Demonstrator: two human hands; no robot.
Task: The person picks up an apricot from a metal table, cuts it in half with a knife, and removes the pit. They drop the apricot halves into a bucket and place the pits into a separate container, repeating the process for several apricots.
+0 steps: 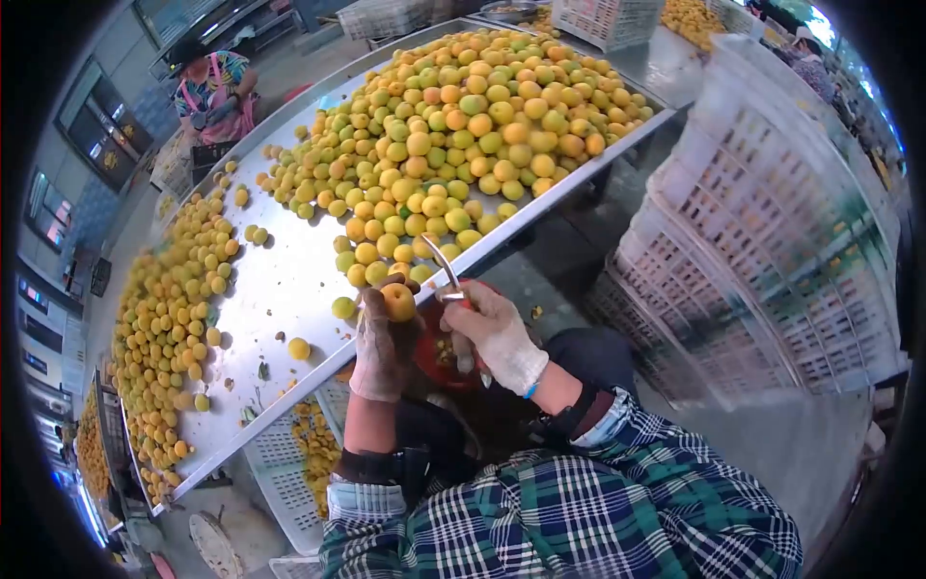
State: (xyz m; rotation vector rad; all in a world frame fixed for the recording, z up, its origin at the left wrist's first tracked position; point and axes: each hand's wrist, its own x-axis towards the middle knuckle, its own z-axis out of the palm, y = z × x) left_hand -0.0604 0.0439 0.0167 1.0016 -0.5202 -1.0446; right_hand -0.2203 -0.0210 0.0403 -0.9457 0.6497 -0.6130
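Note:
My left hand (379,340), in a stained white glove, holds a yellow-orange fruit (397,302) between its fingers just off the table's near edge. My right hand (497,333), in a white glove, is closed around a small metal tool with a red handle (453,295); its thin curved metal part points up and left. Tool and fruit are apart. Beyond both hands, a large heap of yellow, green and orange fruit (463,125) lies on the metal table (275,299). Under my hands is a red container (434,362), partly hidden, with small pieces inside.
A second fruit heap (169,328) lies on the table's left side. Below the edge stands a white crate (280,463) with cut fruit. Tall stacked white crates (743,241) rise at the right. A co-worker (212,92) is across the table at the upper left.

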